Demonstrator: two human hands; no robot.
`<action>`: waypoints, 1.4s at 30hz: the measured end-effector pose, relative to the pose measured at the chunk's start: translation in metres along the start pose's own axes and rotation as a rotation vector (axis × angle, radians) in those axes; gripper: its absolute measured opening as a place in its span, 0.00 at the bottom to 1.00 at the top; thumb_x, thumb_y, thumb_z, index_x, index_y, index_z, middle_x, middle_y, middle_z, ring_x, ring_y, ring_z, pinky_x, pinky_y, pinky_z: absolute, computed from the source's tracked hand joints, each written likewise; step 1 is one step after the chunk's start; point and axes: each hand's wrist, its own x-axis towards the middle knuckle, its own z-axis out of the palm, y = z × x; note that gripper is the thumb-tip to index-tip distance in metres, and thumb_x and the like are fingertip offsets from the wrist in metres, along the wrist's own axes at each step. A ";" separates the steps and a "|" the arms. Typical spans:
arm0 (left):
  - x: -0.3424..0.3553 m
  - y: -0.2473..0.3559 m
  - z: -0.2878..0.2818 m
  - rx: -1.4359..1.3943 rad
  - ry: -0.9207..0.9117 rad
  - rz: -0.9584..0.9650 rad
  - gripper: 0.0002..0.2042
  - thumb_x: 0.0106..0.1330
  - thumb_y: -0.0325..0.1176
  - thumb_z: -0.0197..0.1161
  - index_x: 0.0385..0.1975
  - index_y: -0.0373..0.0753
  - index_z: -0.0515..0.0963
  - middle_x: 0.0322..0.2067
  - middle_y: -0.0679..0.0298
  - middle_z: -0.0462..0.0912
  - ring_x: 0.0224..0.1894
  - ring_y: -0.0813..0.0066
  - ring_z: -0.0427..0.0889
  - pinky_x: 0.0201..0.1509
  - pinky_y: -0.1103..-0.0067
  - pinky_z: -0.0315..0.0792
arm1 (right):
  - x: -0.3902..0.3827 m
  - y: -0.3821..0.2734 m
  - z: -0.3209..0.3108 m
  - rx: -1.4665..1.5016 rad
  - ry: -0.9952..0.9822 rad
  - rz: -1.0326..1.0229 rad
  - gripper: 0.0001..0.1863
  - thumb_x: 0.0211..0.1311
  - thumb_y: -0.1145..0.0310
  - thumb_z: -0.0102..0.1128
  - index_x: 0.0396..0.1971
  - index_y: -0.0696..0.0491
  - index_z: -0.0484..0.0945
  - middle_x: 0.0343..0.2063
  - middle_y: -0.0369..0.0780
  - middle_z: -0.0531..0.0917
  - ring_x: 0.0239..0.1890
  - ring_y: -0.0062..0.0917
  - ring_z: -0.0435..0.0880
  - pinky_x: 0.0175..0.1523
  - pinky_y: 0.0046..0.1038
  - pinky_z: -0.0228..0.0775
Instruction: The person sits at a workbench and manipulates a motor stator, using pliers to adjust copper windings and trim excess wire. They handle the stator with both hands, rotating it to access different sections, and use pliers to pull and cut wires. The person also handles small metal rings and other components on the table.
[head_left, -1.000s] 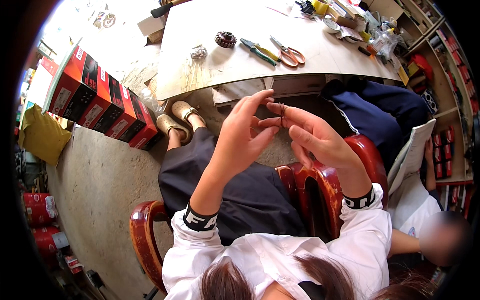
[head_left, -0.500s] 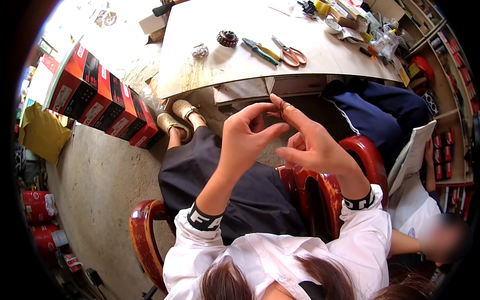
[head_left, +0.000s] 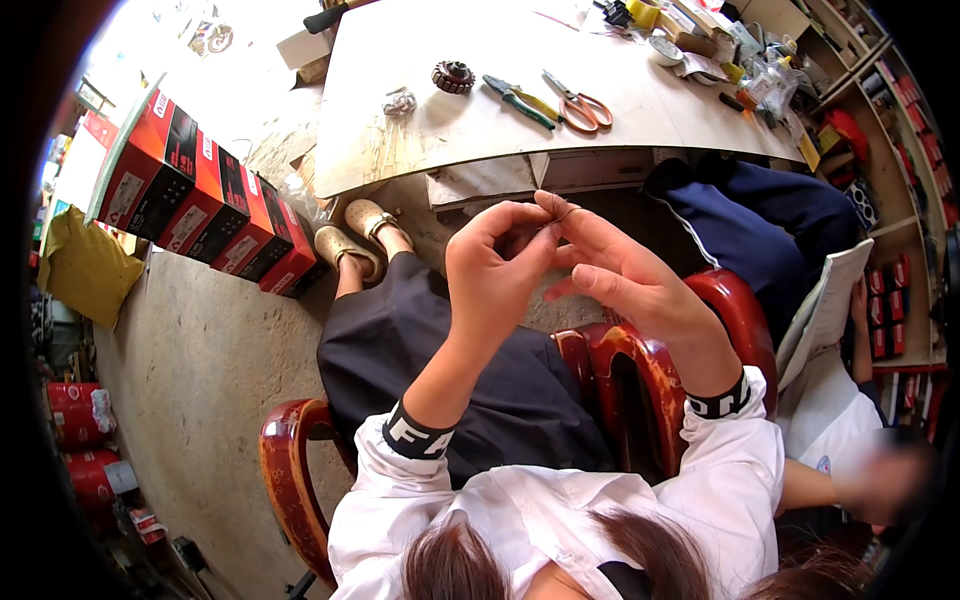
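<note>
Above my lap, my left hand [head_left: 497, 262] is closed, its thumb and index finger pinching a thin dark thread-like strand [head_left: 562, 212]. My right hand [head_left: 640, 285] meets it there, with the strand lying across its index fingertip. The right fingers are stretched out, the thumb apart from the index finger. Too fine to name surely, the strand could be thread or wire. Beyond the hands, a round toothed dark part [head_left: 453, 77] lies on the white table [head_left: 430, 140]. Green-and-yellow pliers [head_left: 518, 103] and orange-handled scissors [head_left: 582, 108] are beside it, with a small clear-wrapped bundle [head_left: 399, 102] to the left.
Red-and-black boxes [head_left: 205, 190] stand in a row at the left. Clutter with plastic bags [head_left: 775, 85] covers the table's far right. A person in navy trousers [head_left: 765, 215] sits to my right, holding an open booklet [head_left: 825, 310]. Wooden chair arms [head_left: 290, 465] flank me.
My hands have drawn closer together. The left thumb now presses near the right index fingertip, and the right thumb has lifted slightly.
</note>
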 end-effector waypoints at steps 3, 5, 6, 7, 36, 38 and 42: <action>0.000 -0.002 0.003 -0.089 0.013 -0.019 0.04 0.60 0.21 0.64 0.33 0.30 0.80 0.25 0.73 0.79 0.25 0.91 0.71 0.29 0.91 0.66 | -0.003 0.000 -0.001 -0.113 -0.021 -0.004 0.39 0.70 0.67 0.51 0.72 0.60 0.40 0.68 0.42 0.56 0.65 0.30 0.64 0.63 0.31 0.64; 0.000 -0.001 0.002 -0.125 0.022 -0.042 0.04 0.60 0.21 0.65 0.34 0.30 0.80 0.26 0.72 0.80 0.25 0.91 0.72 0.29 0.90 0.67 | -0.004 -0.001 0.001 -0.211 -0.019 -0.008 0.39 0.69 0.68 0.51 0.72 0.60 0.40 0.69 0.42 0.55 0.66 0.30 0.63 0.64 0.32 0.64; 0.000 0.000 0.002 -0.147 0.021 -0.068 0.04 0.60 0.21 0.65 0.33 0.30 0.80 0.26 0.72 0.79 0.25 0.90 0.72 0.29 0.89 0.67 | -0.005 -0.002 0.001 -0.254 -0.009 -0.010 0.39 0.69 0.69 0.52 0.72 0.60 0.40 0.69 0.43 0.54 0.67 0.30 0.63 0.64 0.32 0.64; 0.001 0.001 0.003 -0.169 0.021 -0.095 0.04 0.59 0.21 0.65 0.33 0.30 0.80 0.26 0.72 0.79 0.25 0.90 0.73 0.28 0.89 0.67 | -0.006 -0.003 0.002 -0.297 0.001 -0.012 0.39 0.68 0.69 0.52 0.72 0.60 0.41 0.69 0.43 0.54 0.67 0.30 0.63 0.64 0.32 0.64; 0.010 -0.009 -0.007 0.060 -0.067 0.154 0.04 0.57 0.19 0.60 0.31 0.28 0.75 0.45 0.52 0.80 0.43 0.66 0.84 0.49 0.76 0.77 | 0.007 0.012 0.006 0.410 0.357 -0.039 0.21 0.69 0.75 0.46 0.60 0.66 0.68 0.58 0.45 0.75 0.61 0.25 0.71 0.69 0.26 0.56; 0.010 -0.009 -0.010 0.004 -0.095 0.092 0.04 0.60 0.19 0.58 0.34 0.27 0.74 0.46 0.52 0.81 0.46 0.70 0.83 0.53 0.76 0.76 | 0.008 0.011 0.009 0.314 0.341 -0.066 0.22 0.70 0.75 0.46 0.61 0.66 0.67 0.59 0.45 0.74 0.62 0.26 0.71 0.69 0.25 0.56; 0.011 -0.012 -0.014 -0.088 -0.077 0.041 0.03 0.63 0.20 0.57 0.35 0.27 0.73 0.48 0.52 0.80 0.46 0.73 0.82 0.53 0.78 0.75 | 0.008 0.008 0.009 0.162 0.248 -0.085 0.23 0.71 0.72 0.44 0.63 0.66 0.63 0.63 0.44 0.70 0.65 0.26 0.67 0.69 0.27 0.57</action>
